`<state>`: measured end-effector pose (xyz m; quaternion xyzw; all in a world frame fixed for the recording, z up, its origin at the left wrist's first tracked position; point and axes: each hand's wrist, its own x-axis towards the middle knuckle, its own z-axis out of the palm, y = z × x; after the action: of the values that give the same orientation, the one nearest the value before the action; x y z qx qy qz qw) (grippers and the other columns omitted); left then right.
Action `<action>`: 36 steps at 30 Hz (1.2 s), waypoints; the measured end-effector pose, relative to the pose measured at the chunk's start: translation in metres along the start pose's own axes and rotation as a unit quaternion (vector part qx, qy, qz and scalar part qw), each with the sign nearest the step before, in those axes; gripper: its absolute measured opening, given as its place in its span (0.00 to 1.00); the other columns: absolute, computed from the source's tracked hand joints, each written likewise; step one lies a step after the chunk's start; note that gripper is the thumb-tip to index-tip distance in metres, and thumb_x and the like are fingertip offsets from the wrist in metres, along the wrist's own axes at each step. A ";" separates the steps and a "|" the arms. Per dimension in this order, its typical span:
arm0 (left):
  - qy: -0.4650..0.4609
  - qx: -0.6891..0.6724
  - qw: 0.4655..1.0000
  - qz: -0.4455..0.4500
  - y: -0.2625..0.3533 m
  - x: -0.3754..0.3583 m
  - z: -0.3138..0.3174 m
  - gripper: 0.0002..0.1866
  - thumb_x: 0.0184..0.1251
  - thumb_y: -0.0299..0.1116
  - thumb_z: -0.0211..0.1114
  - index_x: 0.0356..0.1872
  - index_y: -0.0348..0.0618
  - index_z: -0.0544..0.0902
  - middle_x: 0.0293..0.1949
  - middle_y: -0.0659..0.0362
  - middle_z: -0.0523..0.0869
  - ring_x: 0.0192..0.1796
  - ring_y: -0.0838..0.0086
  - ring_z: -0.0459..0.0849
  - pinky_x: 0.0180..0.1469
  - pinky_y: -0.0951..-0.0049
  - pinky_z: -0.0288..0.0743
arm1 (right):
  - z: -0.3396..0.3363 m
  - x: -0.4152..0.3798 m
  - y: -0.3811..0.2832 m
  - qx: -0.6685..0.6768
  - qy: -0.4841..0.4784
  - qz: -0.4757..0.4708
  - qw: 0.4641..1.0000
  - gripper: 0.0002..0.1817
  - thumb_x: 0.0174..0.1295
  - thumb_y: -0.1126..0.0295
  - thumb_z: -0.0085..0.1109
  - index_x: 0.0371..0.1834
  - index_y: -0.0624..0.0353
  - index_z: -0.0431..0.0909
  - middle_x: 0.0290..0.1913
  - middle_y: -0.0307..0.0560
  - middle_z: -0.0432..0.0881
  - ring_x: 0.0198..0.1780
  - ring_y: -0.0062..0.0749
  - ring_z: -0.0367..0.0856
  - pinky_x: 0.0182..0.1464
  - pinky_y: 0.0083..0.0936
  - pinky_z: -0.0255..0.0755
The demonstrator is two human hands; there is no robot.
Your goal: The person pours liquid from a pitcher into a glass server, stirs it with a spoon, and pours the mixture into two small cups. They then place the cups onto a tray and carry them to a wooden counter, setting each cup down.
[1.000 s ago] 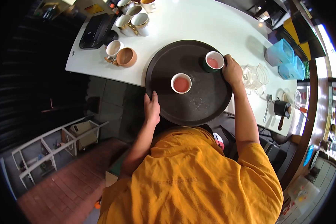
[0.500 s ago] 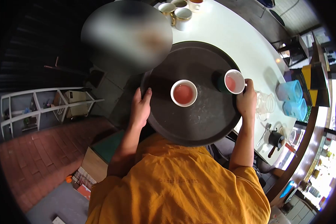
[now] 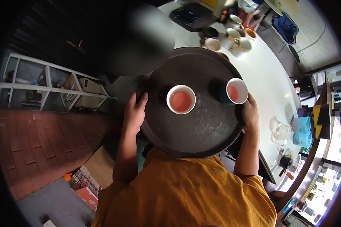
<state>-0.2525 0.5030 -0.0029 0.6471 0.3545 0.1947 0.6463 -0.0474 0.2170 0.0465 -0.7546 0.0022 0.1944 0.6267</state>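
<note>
A round dark brown tray [image 3: 193, 136] is held level in front of my body. My left hand [image 3: 134, 115] grips its left rim, thumb on top and the other fingers out of sight beneath. At the right rim, my right hand [image 3: 251, 113] is closed on the edge, right beside a cup; most of its fingers are hidden. One white-rimmed cup [image 3: 181, 99] with pink drink stands left of the tray's middle. The other, a dark green cup with a white inside [image 3: 236, 90], also holds pink drink near the right rim.
Beyond the tray runs a white counter [image 3: 259, 72] with several mugs [image 3: 235, 36], a black tray [image 3: 192, 17], clear glassware [image 3: 279, 130], blue containers [image 3: 301, 130] and a small black pot [image 3: 286, 162]. A white shelf frame [image 3: 49, 89] and a brick ledge [image 3: 45, 132] are at left.
My view has turned and moved along the counter, so more mugs and a black tray show at the top. Both cups stay on the tray, still held in both hands.
</note>
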 end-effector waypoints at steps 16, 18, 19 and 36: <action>0.233 0.111 0.961 -0.104 0.002 0.085 -0.279 0.41 0.64 0.51 0.65 0.67 0.26 0.63 0.67 0.39 0.67 0.71 0.60 0.64 0.70 0.68 0.56 | 0.335 0.030 -0.034 0.008 -0.209 -0.032 0.977 0.19 0.73 0.61 0.47 0.55 0.65 0.74 0.43 0.45 0.81 0.46 0.23 0.77 0.51 0.21 0.70; 0.242 0.144 0.955 -0.094 -0.006 0.107 -0.300 0.39 0.65 0.51 0.64 0.65 0.27 0.66 0.65 0.41 0.71 0.69 0.60 0.68 0.69 0.69 0.59 | 0.364 0.050 -0.043 0.061 -0.245 0.020 0.968 0.17 0.73 0.62 0.47 0.54 0.65 0.75 0.42 0.42 0.81 0.44 0.20 0.76 0.49 0.20 0.70; 0.252 0.177 0.948 -0.082 -0.009 0.120 -0.308 0.37 0.65 0.50 0.64 0.64 0.28 0.68 0.62 0.42 0.74 0.66 0.61 0.71 0.67 0.69 0.61 | 0.378 0.062 -0.047 0.062 -0.250 0.021 0.966 0.17 0.73 0.62 0.47 0.54 0.65 0.75 0.42 0.42 0.81 0.44 0.20 0.76 0.49 0.20 0.70; 0.219 0.008 0.976 0.004 0.093 0.434 -0.326 0.12 0.71 0.35 0.61 0.48 0.38 0.80 0.43 0.63 0.84 0.44 0.81 0.78 0.50 0.78 0.69 | 0.558 0.296 -0.163 0.072 -0.200 -0.024 0.977 0.23 0.69 0.60 0.54 0.58 0.69 0.72 0.47 0.51 0.81 0.48 0.27 0.77 0.51 0.22 0.70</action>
<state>-0.1729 1.0467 0.0271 0.5955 0.4862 0.3316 0.5468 0.1040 0.8511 0.0360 -0.6533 -0.1275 0.3252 0.6717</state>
